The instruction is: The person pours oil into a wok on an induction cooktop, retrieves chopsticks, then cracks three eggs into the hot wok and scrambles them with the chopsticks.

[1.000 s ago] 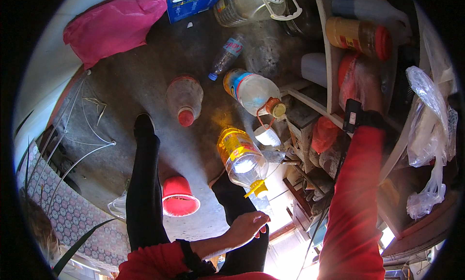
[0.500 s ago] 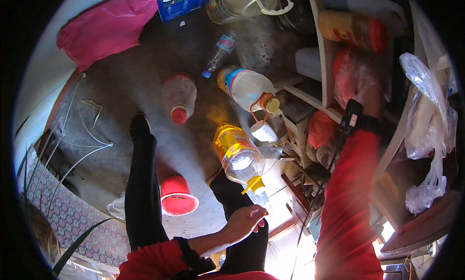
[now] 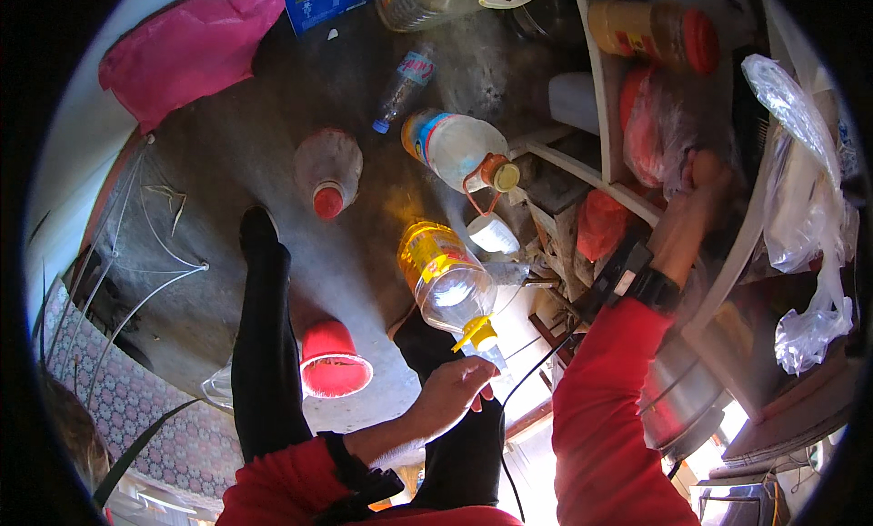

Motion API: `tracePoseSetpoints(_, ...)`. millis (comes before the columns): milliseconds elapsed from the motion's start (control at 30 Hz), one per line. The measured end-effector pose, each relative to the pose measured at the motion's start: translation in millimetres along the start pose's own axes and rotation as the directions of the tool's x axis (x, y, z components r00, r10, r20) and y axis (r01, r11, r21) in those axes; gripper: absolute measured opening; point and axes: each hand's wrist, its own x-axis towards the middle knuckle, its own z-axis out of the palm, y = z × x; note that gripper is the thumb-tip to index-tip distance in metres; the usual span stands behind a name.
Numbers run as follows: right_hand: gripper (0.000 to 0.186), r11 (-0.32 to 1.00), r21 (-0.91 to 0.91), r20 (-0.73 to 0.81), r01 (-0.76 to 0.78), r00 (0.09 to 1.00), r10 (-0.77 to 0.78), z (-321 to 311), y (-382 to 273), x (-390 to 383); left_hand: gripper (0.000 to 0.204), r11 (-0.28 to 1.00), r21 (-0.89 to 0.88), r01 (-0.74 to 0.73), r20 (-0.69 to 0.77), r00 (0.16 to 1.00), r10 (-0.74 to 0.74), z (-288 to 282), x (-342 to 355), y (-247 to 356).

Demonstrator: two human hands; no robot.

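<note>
My right hand [image 3: 698,179] is inside the wooden shelf unit at the right, its fingers closed on a crumpled clear plastic bag [image 3: 671,135] with something pinkish-red inside. My left hand [image 3: 459,390] hangs loosely curled over my right knee; I cannot make out what, if anything, is under the fingers. Just beyond it lies a yellow-labelled jug [image 3: 436,267] with a yellow cap. A blue-labelled jug [image 3: 450,149] with a red handle lies farther off, and a red-capped jar [image 3: 641,30] rests above my right hand.
Around my feet are a red tub [image 3: 336,358], a red-capped bottle [image 3: 327,167] and a small bottle [image 3: 405,85]. A pink sheet [image 3: 191,49] lies at upper left, thin wires [image 3: 173,267] at left. Clear bags [image 3: 805,217] hang at the right.
My right arm has drawn back toward me and to the left, bringing the hand's fingers into sight at the bag. The view has shifted slightly; my left hand remains by the knee.
</note>
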Motion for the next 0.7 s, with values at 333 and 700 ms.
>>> tracePoseSetpoints(333, 0.049, 0.960, -0.187, 0.572, -0.211, 0.771, 0.281, -19, -28, -174, 0.056, 0.897, -0.301, -0.323, -0.039, 0.944, 0.327, -20, -3, 47)
tracePoseSetpoints(700, 0.071, 0.571, -0.219, 0.976, 0.791, 0.172, 0.136, -35, -36, -299, 0.071, 0.568, -0.759, -0.318, -0.141, 0.932, 0.334, -37, -8, 82)
